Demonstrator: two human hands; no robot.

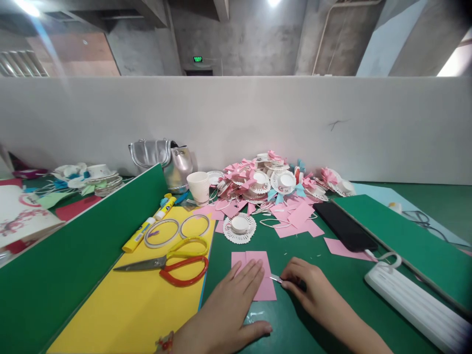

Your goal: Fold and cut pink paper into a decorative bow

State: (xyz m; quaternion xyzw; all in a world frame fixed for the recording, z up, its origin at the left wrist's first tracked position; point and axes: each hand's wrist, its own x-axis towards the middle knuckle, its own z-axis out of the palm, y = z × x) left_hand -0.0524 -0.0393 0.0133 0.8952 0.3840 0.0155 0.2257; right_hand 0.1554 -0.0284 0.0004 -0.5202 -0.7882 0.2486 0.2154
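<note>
My left hand (234, 302) lies flat with fingers stretched over pink paper (266, 291) on the green tabletop, pressing it down. The paper looks folded or layered, with a lengthwise line near its middle. In my right hand (311, 285) is a slim utility knife (275, 278), pinched between thumb and fingers. Its blade points left and reaches the paper's right edge; the dark handle is mostly hidden by my fingers. Just beyond the paper sits a small white lace-paper disc (239, 227) with a round raised centre.
Scissors (184, 264), tape rolls (162, 233) and glue sticks (138, 236) lie on yellow card (110, 305) at left. A paper cup (198, 187) and silver bag (179, 164) stand behind. A heap of paper crafts (258, 182) is at back; a phone (344, 226) and power strip (416, 302) lie right.
</note>
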